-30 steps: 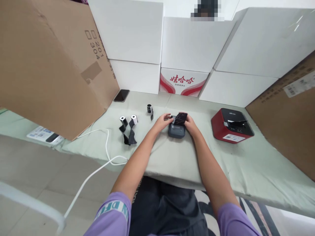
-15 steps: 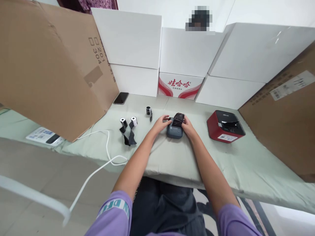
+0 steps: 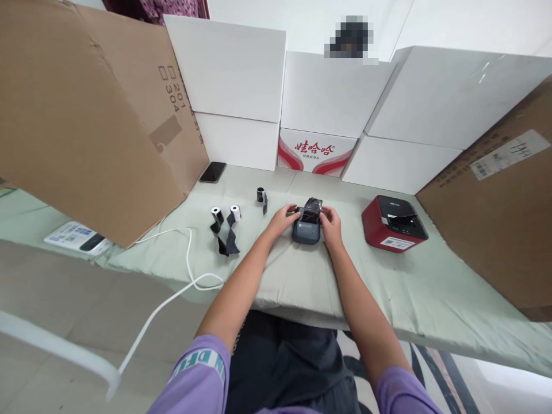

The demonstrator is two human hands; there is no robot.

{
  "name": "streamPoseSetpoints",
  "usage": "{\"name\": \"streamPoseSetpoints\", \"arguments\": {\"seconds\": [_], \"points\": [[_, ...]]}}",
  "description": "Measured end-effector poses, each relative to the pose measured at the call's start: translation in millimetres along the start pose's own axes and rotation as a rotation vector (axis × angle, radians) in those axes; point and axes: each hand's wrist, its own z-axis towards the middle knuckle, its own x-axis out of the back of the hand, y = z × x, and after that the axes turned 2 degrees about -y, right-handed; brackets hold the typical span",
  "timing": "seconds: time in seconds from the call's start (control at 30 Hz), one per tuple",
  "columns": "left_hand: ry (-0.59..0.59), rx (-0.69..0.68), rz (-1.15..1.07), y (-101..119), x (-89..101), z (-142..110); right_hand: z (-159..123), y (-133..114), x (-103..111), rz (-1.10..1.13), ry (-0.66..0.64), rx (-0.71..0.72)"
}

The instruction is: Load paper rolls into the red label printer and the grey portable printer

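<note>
A small dark grey printer sits on the pale green table cover in front of me. My left hand rests against its left side, fingers curled on the casing. My right hand pinches a strip of black paper that sticks up out of the printer's top.
Two white-cored rolls with black tails and a smaller black roll lie to the left. A red printer stands to the right. A phone, white cable, white boxes and cardboard boxes surround the table.
The black strip has gone from spread flat over the printer to bunched and upright in my right hand's fingers. My view has shifted slightly; my left hand stays on the printer.
</note>
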Motion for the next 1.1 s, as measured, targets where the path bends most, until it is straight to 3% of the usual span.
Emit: {"name": "streamPoseSetpoints", "arguments": {"seconds": [0.1, 0.23, 0.37, 0.5, 0.73, 0.9, 1.1], "points": [[0.003, 0.006, 0.016, 1, 0.4, -1, -10, -12, 3, -0.191, 0.07, -0.044], [-0.013, -0.03, 0.038, 2, 0.3, -1, -32, -31, 1, -0.379, -0.016, -0.112], [-0.003, -0.112, 0.055, 0, -0.3, 0, -55, -45, -16, -0.576, -0.07, -0.084], [0.029, -0.112, 0.054, 2, -0.9, 1, -69, -56, -36, -0.728, -0.049, -0.166], [0.03, -0.097, 0.054, 4, -0.9, -1, -74, -58, -42, -0.748, 0.01, -0.089], [0.045, -0.079, 0.051, 4, -1.5, -1, -51, -46, -22, -0.582, 0.117, 0.059], [0.042, -0.046, 0.051, 4, -2.8, -3, 30, -38, 17, -0.589, 0.346, 0.063]]}}
